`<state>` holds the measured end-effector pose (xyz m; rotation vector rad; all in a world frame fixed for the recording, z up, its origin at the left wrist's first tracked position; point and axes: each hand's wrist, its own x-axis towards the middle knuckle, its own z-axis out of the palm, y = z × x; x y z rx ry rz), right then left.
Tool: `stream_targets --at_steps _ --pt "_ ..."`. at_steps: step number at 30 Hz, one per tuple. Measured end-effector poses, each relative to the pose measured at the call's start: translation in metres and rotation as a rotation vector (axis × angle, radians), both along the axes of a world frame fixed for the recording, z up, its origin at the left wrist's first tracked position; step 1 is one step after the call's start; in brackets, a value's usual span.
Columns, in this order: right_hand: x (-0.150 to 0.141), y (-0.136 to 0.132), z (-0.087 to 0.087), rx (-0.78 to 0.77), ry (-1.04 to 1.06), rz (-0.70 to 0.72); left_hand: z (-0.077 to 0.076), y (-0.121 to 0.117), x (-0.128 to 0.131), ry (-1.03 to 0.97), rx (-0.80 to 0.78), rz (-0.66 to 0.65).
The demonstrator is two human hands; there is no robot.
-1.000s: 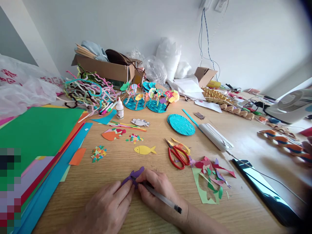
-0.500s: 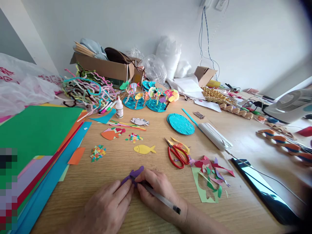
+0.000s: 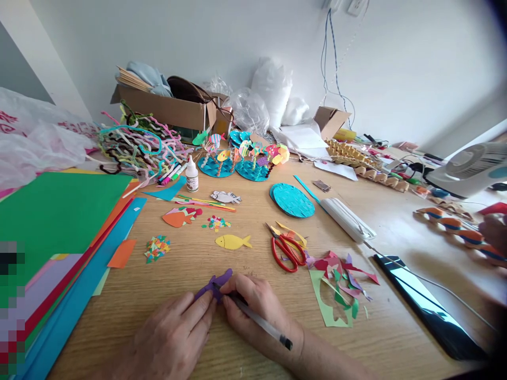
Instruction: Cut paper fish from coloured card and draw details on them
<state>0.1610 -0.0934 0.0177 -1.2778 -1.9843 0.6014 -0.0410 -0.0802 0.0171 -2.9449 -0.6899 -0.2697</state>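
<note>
A small purple paper cutout [image 3: 223, 277], fish-like in outline, lies on the table at the bottom middle, partly covered by fingers. My left hand [image 3: 174, 327] holds its near edge down with closed fingers; the thumb is hidden. In my right hand [image 3: 253, 303] is a black-capped pen [image 3: 269, 328] with a clear barrel, its tip against the purple paper. Just beyond lies a yellow paper fish [image 3: 233, 241] with an eye and a gill line drawn on it. Red-handled scissors [image 3: 288, 250] rest to the right, blades partly apart.
Coloured paper sheets [image 3: 59, 211] cover the left side. Paper bits [image 3: 157, 248], an orange paper fish [image 3: 178, 217] and a glue bottle [image 3: 192, 177] sit farther in. Blue discs [image 3: 293, 200], paper scraps [image 3: 336, 279] and a black glossy object [image 3: 428, 306] lie rightward. Another person's hand [image 3: 495, 232] shows at the right edge.
Another person's hand has come into view at the right edge. The view has shifted slightly; my hands, the pen and the purple cutout keep nearly the same position.
</note>
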Motion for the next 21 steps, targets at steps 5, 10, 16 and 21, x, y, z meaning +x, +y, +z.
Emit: stream_targets --at_steps 5,10,16,21 --pt "-0.0006 -0.0012 0.0006 -0.036 -0.016 -0.027 -0.0002 0.0009 0.0006 0.002 -0.036 0.013" --pt "-0.0004 -0.0009 0.0005 -0.029 -0.01 -0.054 -0.0012 0.0006 0.0002 -0.024 -0.045 0.009" --pt "0.0004 -0.0014 0.0004 -0.025 -0.01 -0.064 0.002 0.0013 0.0023 -0.063 -0.005 0.001" --pt "0.0013 -0.0014 -0.0007 -0.028 0.003 -0.057 0.0029 0.001 0.0023 -0.061 0.006 -0.008"
